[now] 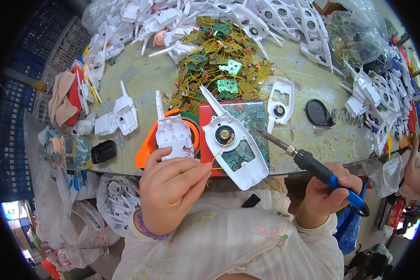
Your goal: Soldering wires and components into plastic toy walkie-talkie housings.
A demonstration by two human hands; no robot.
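My right hand [329,191] grips the blue and black handle of a soldering iron [319,170], its metal tip pointing up and left toward a white plastic shell half [245,173]. That shell, with an antenna-like stem and a round black speaker [224,135], lies tilted on a red and dark book-like block [204,119]. A thin yellow wire [218,156] runs from the speaker to the pinched fingertips of my left hand [175,186]. Beside that hand, a second white shell half [170,133] with red and black wires rests against an orange ring-shaped object [147,147].
A heap of circuit boards with yellow wires [224,60] covers the table's middle. White shells [270,18] pile up behind it. To the right are a loose shell frame [280,103], a black oval part [318,113] and a spring [349,116]. A jar [74,151] stands left.
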